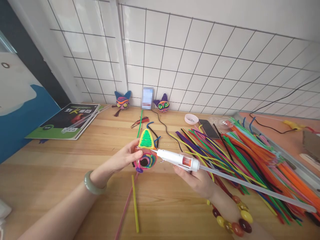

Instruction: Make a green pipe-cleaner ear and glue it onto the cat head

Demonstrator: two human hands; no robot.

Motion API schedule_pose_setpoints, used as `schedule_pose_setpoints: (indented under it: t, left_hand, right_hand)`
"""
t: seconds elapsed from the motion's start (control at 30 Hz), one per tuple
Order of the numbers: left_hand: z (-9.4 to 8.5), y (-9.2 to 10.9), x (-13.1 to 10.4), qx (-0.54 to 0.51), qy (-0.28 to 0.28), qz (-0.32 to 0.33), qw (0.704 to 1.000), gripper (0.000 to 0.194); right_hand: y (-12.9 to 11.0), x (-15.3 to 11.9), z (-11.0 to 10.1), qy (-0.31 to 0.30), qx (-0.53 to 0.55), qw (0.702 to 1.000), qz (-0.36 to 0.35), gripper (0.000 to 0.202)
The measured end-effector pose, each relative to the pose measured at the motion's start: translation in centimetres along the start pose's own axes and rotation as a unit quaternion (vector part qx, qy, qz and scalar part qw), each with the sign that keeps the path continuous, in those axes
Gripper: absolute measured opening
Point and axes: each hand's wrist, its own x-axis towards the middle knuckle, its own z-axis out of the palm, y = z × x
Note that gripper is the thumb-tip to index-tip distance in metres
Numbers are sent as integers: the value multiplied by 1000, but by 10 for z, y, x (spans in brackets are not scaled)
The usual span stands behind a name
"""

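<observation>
My left hand (131,154) is closed on the left side of a pipe-cleaner animal head (151,160), with thumb and fingers pinching it. The head has a green ear edged in yellow (146,139), a ringed eye with a black centre and a purple nose. In my right hand (192,178) is a white hot glue gun (175,158), a long clear glue stick (250,185) sticking out of its back. Its nozzle points left and meets the head just below the ear; whether it touches cannot be told. Below lie a yellow pipe cleaner (135,203) and a pink one (125,208).
Bundles of coloured pipe cleaners (250,160) cover the right side, near a dark phone (208,129) and a pink bowl (191,119). Two finished heads (122,101) and an upright phone (147,98) stand by the tiled wall. Books (67,121) lie at left; a black cable (166,128) crosses the table.
</observation>
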Motion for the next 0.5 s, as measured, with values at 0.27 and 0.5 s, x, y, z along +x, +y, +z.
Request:
schedule_pose_setpoints:
  t: [0.27, 0.5]
  left_hand:
    - [3, 1, 0, -12, -13, -14, 1000, 48]
    - [2, 1, -1, -10, 1, -12, 1000, 48]
  right_hand:
    - [-5, 0, -2, -5, -9, 1000, -12, 17]
    - [-3, 0, -3, -10, -17, 1000, -13, 12]
